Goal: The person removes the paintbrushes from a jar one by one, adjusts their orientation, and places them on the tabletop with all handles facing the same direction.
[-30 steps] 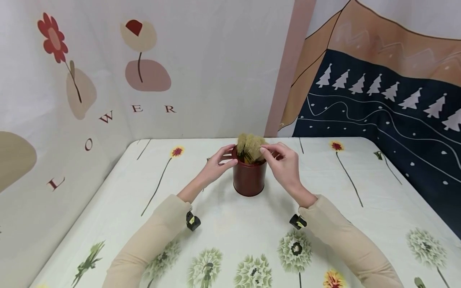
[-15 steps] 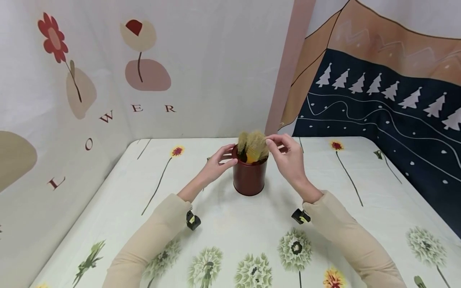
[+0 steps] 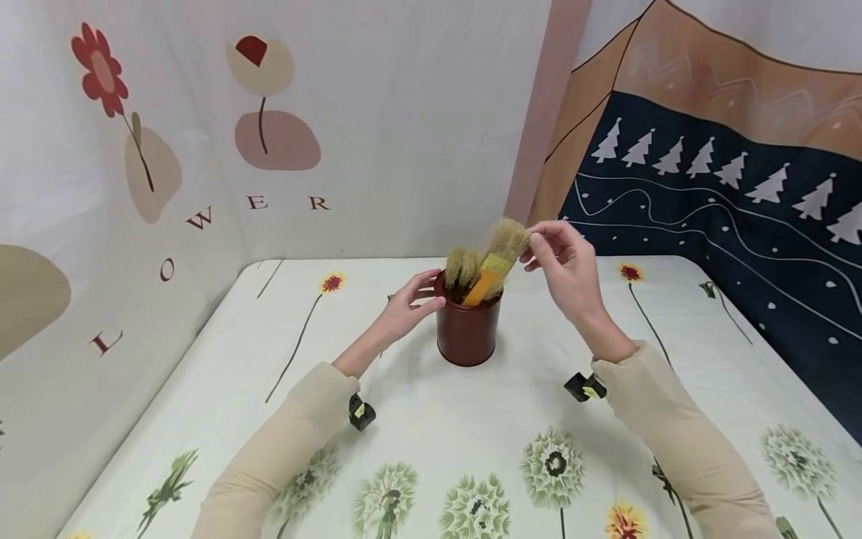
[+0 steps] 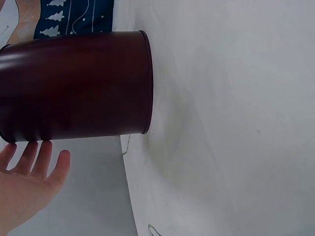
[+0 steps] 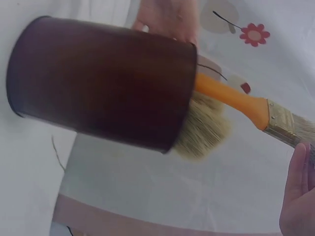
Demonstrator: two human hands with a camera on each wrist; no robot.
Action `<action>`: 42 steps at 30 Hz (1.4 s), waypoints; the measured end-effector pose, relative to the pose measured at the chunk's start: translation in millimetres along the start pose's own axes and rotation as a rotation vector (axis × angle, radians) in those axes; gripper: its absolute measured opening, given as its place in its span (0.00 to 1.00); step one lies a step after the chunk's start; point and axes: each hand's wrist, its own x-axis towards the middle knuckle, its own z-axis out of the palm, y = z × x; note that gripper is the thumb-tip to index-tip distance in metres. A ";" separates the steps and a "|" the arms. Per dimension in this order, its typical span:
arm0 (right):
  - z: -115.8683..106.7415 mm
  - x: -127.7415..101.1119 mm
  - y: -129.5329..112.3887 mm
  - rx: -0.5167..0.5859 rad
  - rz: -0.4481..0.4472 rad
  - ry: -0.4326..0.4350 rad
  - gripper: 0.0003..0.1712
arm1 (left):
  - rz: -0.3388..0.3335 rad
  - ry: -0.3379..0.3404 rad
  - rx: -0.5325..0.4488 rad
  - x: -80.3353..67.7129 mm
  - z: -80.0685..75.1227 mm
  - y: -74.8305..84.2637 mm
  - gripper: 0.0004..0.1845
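A dark red can [image 3: 466, 337] stands upright on the table with several paintbrushes in it, bristles up. My right hand [image 3: 567, 273] pinches the bristle end of one paintbrush [image 3: 494, 266] with thumb and fingers. That brush tilts to the right, its orange handle [image 5: 238, 102] partly raised out of the can and the lower end still inside. Pale bristles of the other brushes [image 3: 461, 266] stick up at the rim. On the can's left side, my left hand [image 3: 406, 305] touches the wall near the rim with its fingertips, the fingers [image 4: 44, 157] fairly straight.
A white cloth with printed flowers [image 3: 474, 509] covers the table [image 3: 417, 419]. Behind it hangs a pale printed backdrop [image 3: 404, 150], with a dark blue section of printed trees [image 3: 700, 161] on the right. Black wrist cameras [image 3: 361, 413] sit at both cuffs.
My right hand has moved up and to the right, drawing one paintbrush up so that its metal band and orange handle show. The left hand and the can have stayed in place.
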 end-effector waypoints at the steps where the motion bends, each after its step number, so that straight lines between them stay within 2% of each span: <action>1: -2.2 1.3 -1.5 0.009 -0.008 0.007 0.08 | 0.005 0.000 0.000 0.0 0.1 -0.5 0.32; 13: -25.1 15.4 -25.8 0.096 -0.094 0.096 0.06 | -0.029 -0.007 -0.031 -0.7 -1.5 2.9 0.29; 21: -39.9 18.5 -34.7 0.087 -0.171 0.111 0.05 | -0.030 -0.008 -0.030 0.6 -1.4 1.3 0.29; 24: -45.7 18.3 -35.5 0.126 -0.134 0.071 0.06 | -0.040 -0.017 -0.036 -3.3 -1.5 14.2 0.29; 28: -51.6 15.9 -30.2 0.120 -0.037 -0.027 0.05 | -0.058 -0.023 -0.037 -8.9 -1.4 32.0 0.29; 34: -55.0 9.0 -5.8 0.012 0.111 -0.159 0.05 | -0.056 -0.024 -0.033 -9.9 -0.8 32.6 0.29; 42: -53.9 1.4 30.3 -0.054 0.335 -0.241 0.09 | -0.069 -0.025 -0.028 -10.2 -0.2 33.1 0.29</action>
